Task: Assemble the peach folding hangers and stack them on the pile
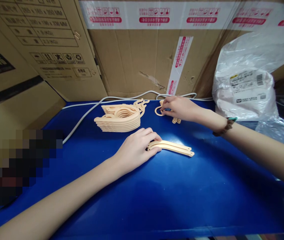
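Note:
My left hand [139, 146] pinches the left end of two long, slightly curved beige hanger arms [173, 146], which lie side by side on the blue tabletop [142, 196]. Farther back, the fingers of my right hand [178, 107] are closed on a beige hanger hook [157, 111] with a rounded loop; part of it is hidden under the fingers. Small beige pieces [176, 120] show just below that hand. To its left, several folded beige hangers [119, 121] are stacked, with their hooks [142, 106] bunched at the right end.
A white cable [84, 115] runs along the back of the table. Cardboard boxes [137, 60] wall off the back and the left side. At the back right stands a white plastic bag [244, 86] with a label, beside clear plastic wrap [279, 131].

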The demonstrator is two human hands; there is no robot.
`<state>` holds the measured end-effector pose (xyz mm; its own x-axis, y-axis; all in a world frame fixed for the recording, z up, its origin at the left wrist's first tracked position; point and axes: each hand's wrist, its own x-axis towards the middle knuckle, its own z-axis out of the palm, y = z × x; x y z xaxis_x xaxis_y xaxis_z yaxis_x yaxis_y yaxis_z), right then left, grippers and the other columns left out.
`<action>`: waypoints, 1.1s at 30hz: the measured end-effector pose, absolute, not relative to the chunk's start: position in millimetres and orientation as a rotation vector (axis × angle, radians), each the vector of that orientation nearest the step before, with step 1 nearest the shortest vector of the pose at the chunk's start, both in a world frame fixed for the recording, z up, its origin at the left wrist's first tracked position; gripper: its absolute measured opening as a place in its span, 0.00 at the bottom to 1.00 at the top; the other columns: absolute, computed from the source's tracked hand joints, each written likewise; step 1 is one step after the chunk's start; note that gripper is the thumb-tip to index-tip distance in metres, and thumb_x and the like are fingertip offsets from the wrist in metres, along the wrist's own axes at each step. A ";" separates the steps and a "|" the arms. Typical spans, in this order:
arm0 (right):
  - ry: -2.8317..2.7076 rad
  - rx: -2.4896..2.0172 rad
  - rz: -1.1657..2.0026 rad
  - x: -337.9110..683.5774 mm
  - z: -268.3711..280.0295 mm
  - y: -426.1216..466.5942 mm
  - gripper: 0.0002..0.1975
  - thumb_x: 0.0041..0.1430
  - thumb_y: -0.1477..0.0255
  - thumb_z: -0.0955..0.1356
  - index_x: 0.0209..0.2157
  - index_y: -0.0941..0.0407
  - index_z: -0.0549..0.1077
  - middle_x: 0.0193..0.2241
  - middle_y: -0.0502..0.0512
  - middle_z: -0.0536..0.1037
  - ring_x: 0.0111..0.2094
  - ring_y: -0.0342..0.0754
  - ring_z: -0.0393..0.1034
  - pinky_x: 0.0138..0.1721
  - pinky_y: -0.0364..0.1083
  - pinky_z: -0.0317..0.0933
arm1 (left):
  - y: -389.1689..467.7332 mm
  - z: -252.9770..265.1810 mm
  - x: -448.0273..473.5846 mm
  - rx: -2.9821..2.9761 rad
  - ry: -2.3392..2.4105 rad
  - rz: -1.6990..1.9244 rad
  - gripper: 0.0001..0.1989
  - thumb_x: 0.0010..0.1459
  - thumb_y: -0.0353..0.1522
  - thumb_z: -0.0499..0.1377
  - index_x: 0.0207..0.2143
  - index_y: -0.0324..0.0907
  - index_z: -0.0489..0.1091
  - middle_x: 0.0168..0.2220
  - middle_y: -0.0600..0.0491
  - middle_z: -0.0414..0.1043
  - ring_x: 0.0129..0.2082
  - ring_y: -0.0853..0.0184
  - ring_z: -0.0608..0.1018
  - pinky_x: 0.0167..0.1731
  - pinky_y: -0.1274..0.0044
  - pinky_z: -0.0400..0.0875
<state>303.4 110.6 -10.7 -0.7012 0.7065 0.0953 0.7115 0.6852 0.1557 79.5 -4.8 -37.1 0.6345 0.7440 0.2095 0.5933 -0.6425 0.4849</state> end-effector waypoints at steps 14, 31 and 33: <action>-2.880 -1.136 -0.301 287.1 -11.9 107.8 0.18 0.65 0.62 0.64 0.48 0.56 0.77 0.44 0.62 0.75 0.44 0.54 0.69 0.42 0.49 0.59 | -4.8 -38.4 78.3 2.527 1.061 0.564 0.08 0.63 0.36 0.58 0.42 0.43 0.71 0.38 0.54 0.71 0.38 0.64 0.73 0.36 0.73 0.66; -2.810 -1.253 -0.471 273.1 -13.0 99.8 0.12 0.59 0.74 0.63 0.30 0.61 0.78 0.35 0.64 0.77 0.40 0.56 0.68 0.39 0.50 0.54 | -5.2 -39.5 77.4 2.548 1.044 0.577 0.08 0.63 0.36 0.58 0.42 0.43 0.70 0.39 0.54 0.71 0.38 0.64 0.72 0.37 0.73 0.66; -2.795 -1.265 -0.479 271.8 -13.7 97.9 0.11 0.58 0.74 0.63 0.30 0.61 0.77 0.36 0.65 0.77 0.41 0.57 0.68 0.40 0.51 0.54 | -5.6 -39.3 77.8 2.549 1.044 0.575 0.08 0.63 0.36 0.58 0.42 0.43 0.70 0.39 0.54 0.71 0.38 0.64 0.72 0.37 0.73 0.66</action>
<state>271.8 97.9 -13.7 -0.6675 0.7276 0.1581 0.7388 0.6206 0.2628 77.8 -5.6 -39.3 0.6508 0.7199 0.2411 0.5884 -0.6790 0.4391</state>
